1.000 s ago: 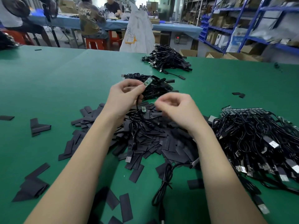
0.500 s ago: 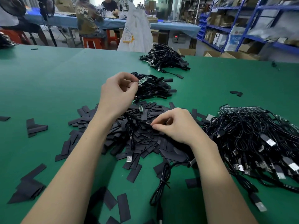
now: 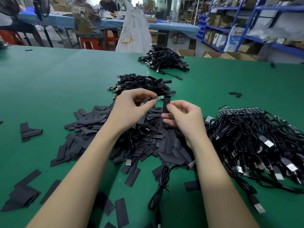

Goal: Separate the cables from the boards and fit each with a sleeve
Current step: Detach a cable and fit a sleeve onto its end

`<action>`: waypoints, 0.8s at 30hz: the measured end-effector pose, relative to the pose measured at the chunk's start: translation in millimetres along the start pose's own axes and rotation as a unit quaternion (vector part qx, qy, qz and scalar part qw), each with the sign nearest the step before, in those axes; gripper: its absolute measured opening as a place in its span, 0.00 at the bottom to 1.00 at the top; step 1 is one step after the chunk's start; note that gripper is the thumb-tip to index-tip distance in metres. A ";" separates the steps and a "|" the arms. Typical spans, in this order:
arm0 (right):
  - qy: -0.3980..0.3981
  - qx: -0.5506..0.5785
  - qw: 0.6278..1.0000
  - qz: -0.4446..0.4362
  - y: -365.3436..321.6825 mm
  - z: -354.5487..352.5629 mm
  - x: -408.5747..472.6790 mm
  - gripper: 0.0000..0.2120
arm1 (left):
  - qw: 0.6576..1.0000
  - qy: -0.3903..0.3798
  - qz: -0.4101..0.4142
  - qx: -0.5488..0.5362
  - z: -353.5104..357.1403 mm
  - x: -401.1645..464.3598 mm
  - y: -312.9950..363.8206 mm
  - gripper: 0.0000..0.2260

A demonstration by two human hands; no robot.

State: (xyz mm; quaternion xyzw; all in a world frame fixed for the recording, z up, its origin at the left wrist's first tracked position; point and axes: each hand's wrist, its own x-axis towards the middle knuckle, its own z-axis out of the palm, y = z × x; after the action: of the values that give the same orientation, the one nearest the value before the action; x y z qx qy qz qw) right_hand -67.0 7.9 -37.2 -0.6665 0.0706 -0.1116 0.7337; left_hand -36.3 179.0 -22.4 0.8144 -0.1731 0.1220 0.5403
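Left hand [image 3: 130, 109] pinches the cable [image 3: 144, 101] just behind its small board end [image 3: 159, 97], which points toward 3 o'clock, long axis near level. Right hand [image 3: 184, 117] pinches one black sleeve [image 3: 166, 106] between thumb and fingertips, held upright, its top end just below and beside the board tip at 4 o'clock, not yet touching. Judgement: the sleeve must be turned in line with the board before it slides on; the right hand is the nearer mover.

Count, left to right: loose sleeves on the table [image 3: 49, 79], too many to count (heap at centre); sleeved cables in two far piles [image 3: 144, 84]; one large untreated tangle [image 3: 256, 139] at 3 o'clock.
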 end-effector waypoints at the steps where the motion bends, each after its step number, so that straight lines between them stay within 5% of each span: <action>1: -0.006 0.024 1.000 0.008 -1.1 0.7 -1.0 0.02 | 1.000 -0.001 0.001 0.000 0.9 -0.6 0.7 0.06; 24: -0.081 0.163 0.982 0.045 -5.6 -0.9 -0.5 0.09 | 0.996 -0.026 0.006 -0.086 3.3 -2.1 6.4 0.05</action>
State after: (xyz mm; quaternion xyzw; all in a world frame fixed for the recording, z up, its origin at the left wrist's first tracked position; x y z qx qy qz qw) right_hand -68.2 6.7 -31.8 -0.5410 0.0217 -0.0343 0.8400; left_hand -40.8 174.0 -19.1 0.7668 -0.2017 0.0887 0.6030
